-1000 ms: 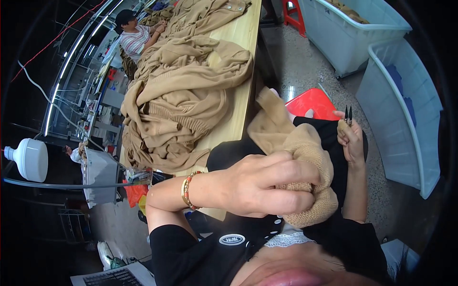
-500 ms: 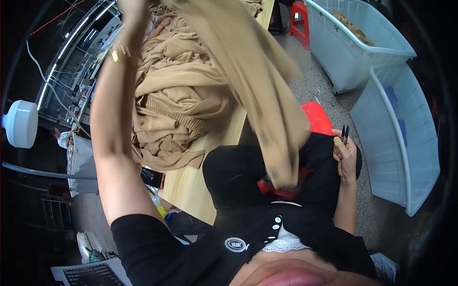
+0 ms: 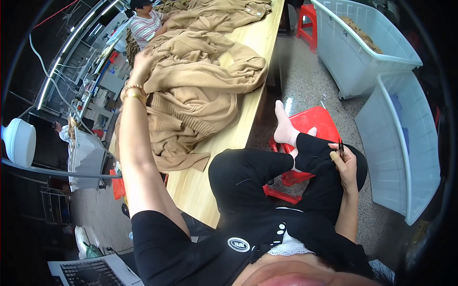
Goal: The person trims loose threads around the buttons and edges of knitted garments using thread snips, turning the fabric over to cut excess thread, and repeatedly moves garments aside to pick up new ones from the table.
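A heap of tan knit sweaters [image 3: 191,95] lies on the pale wooden table, with ribbed edges and loose folds showing. My left arm reaches out along the heap's left side. At its upper left, my left hand [image 3: 141,66] is closed on a fold of a tan sweater, its fingertips partly lost in the cloth. My right hand [image 3: 347,167] rests by my right knee, wrapped round a small pair of dark thread snips [image 3: 340,148] whose points stick up. A tan covering shows on its thumb.
The wooden table [image 3: 191,193] runs away from me. A person [image 3: 143,24] in a striped top sits at its far left, beside more tan knitwear. My bare foot rests by a red plastic stool [image 3: 317,119]. Two pale plastic bins [image 3: 377,71] and another red stool [image 3: 307,28] stand right.
My left hand has come down from above with the raised tan sweater, which now lies on the heap. My foot and the red stool have come into sight. My right hand still holds the snips.
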Demonstrator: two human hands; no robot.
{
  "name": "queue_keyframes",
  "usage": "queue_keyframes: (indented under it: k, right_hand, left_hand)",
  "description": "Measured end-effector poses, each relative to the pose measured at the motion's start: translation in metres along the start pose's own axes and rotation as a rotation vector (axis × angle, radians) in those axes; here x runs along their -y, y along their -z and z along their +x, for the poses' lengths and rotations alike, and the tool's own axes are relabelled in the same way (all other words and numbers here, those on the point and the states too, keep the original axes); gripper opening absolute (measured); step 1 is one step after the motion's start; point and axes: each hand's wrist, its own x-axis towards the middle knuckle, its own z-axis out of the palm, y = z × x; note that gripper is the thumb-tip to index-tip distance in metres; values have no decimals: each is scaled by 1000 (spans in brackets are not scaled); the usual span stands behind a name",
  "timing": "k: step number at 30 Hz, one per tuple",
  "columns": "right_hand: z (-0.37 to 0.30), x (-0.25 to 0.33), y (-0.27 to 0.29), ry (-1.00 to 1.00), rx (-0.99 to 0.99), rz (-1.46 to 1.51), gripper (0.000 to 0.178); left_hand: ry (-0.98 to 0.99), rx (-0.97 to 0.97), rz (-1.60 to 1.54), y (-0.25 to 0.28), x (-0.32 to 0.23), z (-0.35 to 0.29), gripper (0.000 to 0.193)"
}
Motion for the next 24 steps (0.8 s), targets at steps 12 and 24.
queue_keyframes:
  k: [12,24]
  right_hand:
    - [-1,2,-9,-94,-84,159,22]
    - [-8,-11,-20,-100,9,86,26]
  left_hand:
    - [-434,-382,593,-36,67,-143,24]
    - [-400,-258,109,-39,-27,-256,15]
